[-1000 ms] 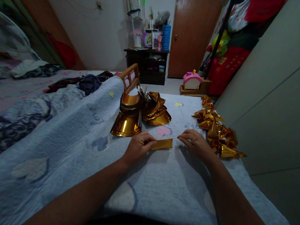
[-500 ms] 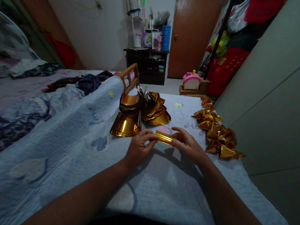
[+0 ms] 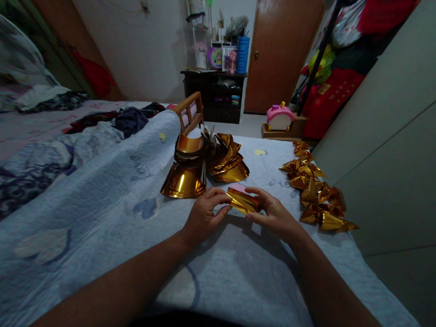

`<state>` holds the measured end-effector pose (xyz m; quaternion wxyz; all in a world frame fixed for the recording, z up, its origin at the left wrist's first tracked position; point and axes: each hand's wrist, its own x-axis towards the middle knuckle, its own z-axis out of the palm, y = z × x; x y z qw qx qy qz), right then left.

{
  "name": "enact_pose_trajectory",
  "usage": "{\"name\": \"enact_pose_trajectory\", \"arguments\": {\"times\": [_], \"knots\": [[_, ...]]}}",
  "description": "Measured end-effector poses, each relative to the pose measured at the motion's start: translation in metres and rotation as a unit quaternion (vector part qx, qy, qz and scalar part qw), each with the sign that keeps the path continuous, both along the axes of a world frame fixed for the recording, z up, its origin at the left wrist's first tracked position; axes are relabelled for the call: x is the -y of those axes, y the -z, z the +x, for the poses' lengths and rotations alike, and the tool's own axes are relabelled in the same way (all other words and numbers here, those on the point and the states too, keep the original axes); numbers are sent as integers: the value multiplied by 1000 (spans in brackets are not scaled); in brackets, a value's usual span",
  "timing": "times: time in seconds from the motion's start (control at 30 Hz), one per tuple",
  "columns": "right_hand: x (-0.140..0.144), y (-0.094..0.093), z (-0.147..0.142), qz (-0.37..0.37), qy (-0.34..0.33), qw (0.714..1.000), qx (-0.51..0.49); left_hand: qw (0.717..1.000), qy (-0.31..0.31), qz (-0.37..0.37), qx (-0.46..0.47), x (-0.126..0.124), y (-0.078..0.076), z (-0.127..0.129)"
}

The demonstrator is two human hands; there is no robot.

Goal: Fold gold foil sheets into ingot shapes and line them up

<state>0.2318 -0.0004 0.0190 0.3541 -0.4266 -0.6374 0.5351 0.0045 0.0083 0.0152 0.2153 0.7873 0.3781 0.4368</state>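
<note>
A folded strip of gold foil paper (image 3: 243, 201) is held just above the pale blue quilt (image 3: 103, 211), pinched at both ends. My left hand (image 3: 205, 215) grips its left end with thumb and fingers. My right hand (image 3: 273, 213) holds the right end. A curled stack of gold foil sheets (image 3: 186, 172) stands just beyond my left hand, with more fanned sheets (image 3: 228, 160) behind it. A row of folded gold pieces (image 3: 316, 189) lies to the right of my right hand along the quilt's edge.
A wooden frame (image 3: 189, 112) pokes up behind the foil stack. Rumpled clothes (image 3: 128, 118) and bedding lie at the left. A grey cabinet wall (image 3: 396, 137) runs close along the right. A dark shelf unit (image 3: 217, 96), a door and a pink toy (image 3: 280, 116) stand at the back.
The gold strip was lying flat under my left fingers with my right hand beside it. Both hands then took it up off the quilt and folded it smaller between them.
</note>
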Motion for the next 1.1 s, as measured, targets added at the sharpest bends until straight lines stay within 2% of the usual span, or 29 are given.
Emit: {"name": "enact_pose_trajectory", "arguments": {"times": [0.27,0.47,0.77,0.83,0.97,1.1], "knots": [[2,-4,-2,-31,-6,999,-39,999,23,-12,21,2,1,0],[4,-5,-3,-19,14,999,24,996,-17,-52,77,1,4,0],[2,-3,-5,-8,14,1000,6,994,67,-75,49,-2,1,-1],[1,-3,-4,17,25,999,17,993,63,-84,49,-2,0,-1],[-1,-1,-1,115,75,988,66,994,37,-95,46,-1,-2,0],[-2,2,-1,129,95,985,69,992,36,-110,50,-2,0,0]]}}
